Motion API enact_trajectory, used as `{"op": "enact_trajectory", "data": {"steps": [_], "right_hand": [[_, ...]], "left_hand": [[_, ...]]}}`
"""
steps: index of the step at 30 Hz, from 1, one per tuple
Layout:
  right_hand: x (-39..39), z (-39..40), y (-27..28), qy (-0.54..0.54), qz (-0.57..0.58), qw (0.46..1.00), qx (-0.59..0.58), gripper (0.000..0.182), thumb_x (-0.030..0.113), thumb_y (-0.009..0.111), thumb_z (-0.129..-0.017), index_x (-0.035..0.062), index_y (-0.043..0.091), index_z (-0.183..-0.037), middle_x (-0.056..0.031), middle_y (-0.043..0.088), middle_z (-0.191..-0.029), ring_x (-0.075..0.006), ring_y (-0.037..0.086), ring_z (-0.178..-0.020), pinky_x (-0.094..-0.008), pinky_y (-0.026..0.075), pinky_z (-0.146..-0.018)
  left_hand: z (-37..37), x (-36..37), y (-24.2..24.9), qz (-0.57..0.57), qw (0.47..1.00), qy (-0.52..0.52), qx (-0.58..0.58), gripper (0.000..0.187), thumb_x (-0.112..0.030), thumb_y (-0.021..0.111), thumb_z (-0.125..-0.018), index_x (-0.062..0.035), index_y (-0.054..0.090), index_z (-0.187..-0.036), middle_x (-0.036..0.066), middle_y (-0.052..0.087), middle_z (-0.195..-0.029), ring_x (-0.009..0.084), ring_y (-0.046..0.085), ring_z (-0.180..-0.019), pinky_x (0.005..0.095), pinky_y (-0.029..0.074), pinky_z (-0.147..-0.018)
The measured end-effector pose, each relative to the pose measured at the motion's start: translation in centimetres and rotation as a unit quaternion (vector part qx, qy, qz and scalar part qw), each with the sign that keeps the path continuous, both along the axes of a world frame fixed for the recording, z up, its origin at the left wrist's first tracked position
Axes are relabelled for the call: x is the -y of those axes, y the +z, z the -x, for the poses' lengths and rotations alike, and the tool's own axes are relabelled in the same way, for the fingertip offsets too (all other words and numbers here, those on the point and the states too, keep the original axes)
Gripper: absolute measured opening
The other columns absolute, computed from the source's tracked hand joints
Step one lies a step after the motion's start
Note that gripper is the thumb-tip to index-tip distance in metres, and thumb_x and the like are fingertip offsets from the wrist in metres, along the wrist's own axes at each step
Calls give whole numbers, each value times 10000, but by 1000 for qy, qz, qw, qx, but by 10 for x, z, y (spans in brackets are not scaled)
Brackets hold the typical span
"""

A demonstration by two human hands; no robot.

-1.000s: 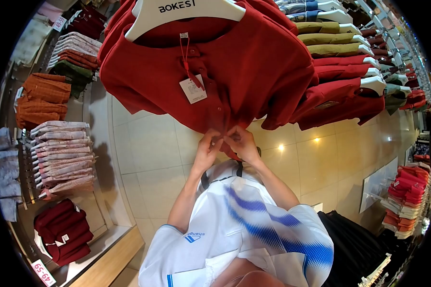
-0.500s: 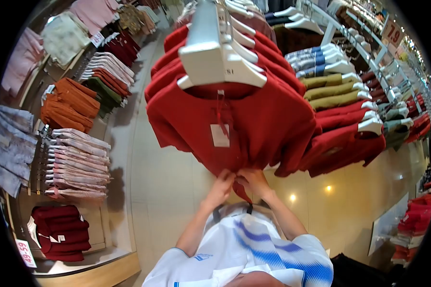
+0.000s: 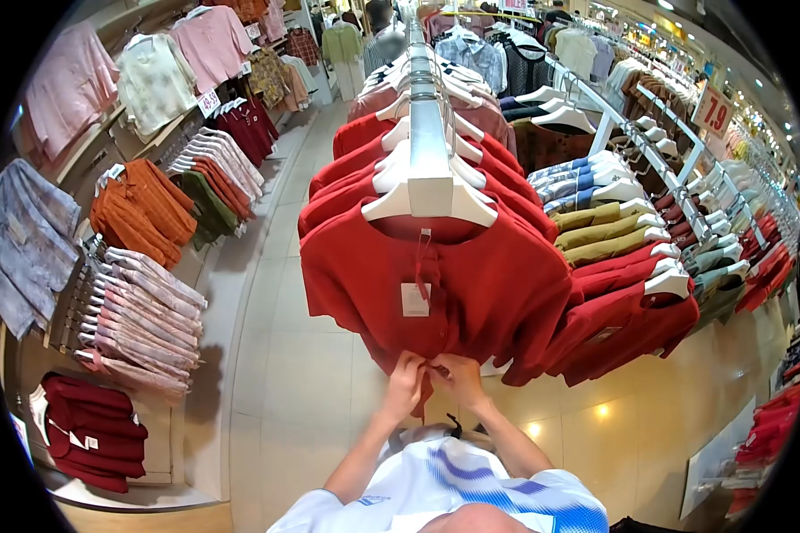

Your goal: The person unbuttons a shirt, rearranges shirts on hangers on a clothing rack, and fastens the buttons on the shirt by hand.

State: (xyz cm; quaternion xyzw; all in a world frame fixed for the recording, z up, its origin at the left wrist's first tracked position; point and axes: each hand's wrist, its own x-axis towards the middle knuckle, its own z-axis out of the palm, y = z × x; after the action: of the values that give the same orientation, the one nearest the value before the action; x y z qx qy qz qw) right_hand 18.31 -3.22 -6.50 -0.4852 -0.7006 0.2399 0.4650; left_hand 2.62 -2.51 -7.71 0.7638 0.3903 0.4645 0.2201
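Observation:
Straight ahead of me a red blouse (image 3: pixel 498 284) hangs on a white hanger (image 3: pixel 384 206) at the front end of a metal rail (image 3: pixel 430 169). A white price tag (image 3: pixel 415 300) dangles on a red cord from its neckline. Low on its front, my left hand (image 3: pixel 405 380) pinches the cloth. Close beside it, almost touching, my right hand (image 3: pixel 459 377) has its fingers closed on the same front edge. A narrow strip of red cloth drops below the fingers. Whether a button lies between the fingertips is hidden.
More red tops (image 3: pixel 345 182) hang behind on the same rail. To the right, a second rack holds red tops (image 3: pixel 636 329) and mustard garments (image 3: pixel 600 240). Along the left wall are striped pink shirts (image 3: pixel 142 311), an orange shirt (image 3: pixel 142 209) and a folded dark red top (image 3: pixel 93 435).
My view has tilted up, showing more of the shop behind the rail. Both hands stay pinched on the blouse's lower front, with slightly shifted fingers.

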Motion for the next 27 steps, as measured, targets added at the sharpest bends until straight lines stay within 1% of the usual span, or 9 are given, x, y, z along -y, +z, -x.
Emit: {"op": "enact_trajectory", "data": {"steps": [4,11,13,14,16,20,22,26,27], "right_hand": [[0,4,-1,0,-14,1000,5,111,40,730,-779,6,660,-858,-110,657,-739,-220,667,-620,-300,521,-562],[3,1,4,23,-45,999,15,99,63,728,-777,28,668,-849,-104,654,-736,-241,658,-607,-320,512,-538],[3,-1,5,14,-86,993,78,111,82,725,-760,54,673,-854,-89,636,-722,-260,638,-591,-347,496,-519],[3,-1,8,15,-87,993,79,111,82,725,-760,54,673,-854,-89,636,-722,-260,638,-591,-347,496,-519],[4,0,12,8,-114,988,107,135,96,724,-743,78,675,-867,-74,617,-711,-271,618,-582,-365,481,-512],[4,3,9,2,-111,988,106,141,98,724,-750,85,675,-883,-69,604,-708,-265,614,-581,-367,482,-518],[7,5,11,-2,-82,992,99,92,126,686,-778,91,652,-856,-71,623,-736,-286,634,-629,-393,494,-554],[9,4,6,9,-69,995,69,96,128,678,-787,88,650,-870,-76,636,-759,-288,644,-647,-392,502,-571],[10,5,5,5,-60,996,63,104,109,690,-784,77,660,-879,-76,649,-765,-268,652,-644,-368,505,-565]], "left_hand": [[0,1,4,-18,999,31,-15,178,85,565,-829,54,553,-1004,209,540,-974,400,577,-824,443,477,-692],[3,1,4,-27,999,32,-13,161,87,571,-822,47,564,-978,197,547,-947,394,586,-813,443,479,-669],[5,2,3,-14,1000,9,15,139,88,579,-818,39,567,-948,192,549,-936,393,586,-808,439,478,-659],[6,2,5,-15,1000,10,16,139,88,579,-818,39,567,-948,192,549,-936,393,586,-808,439,478,-659],[10,3,10,-16,1000,6,-9,141,89,586,-814,32,541,-936,192,548,-939,394,582,-807,440,475,-665],[12,2,12,2,1000,7,-4,156,82,587,-820,27,510,-944,194,547,-953,396,579,-809,443,473,-667],[16,0,2,3,1000,-23,9,193,109,578,-815,30,478,-959,217,537,-946,392,566,-805,421,476,-693],[16,4,-2,27,999,-29,-17,181,102,574,-821,37,463,-948,223,532,-941,403,564,-809,432,472,-689],[14,5,-2,20,999,-12,-30,182,97,578,-818,36,461,-942,218,533,-938,408,564,-807,440,472,-686]]}}
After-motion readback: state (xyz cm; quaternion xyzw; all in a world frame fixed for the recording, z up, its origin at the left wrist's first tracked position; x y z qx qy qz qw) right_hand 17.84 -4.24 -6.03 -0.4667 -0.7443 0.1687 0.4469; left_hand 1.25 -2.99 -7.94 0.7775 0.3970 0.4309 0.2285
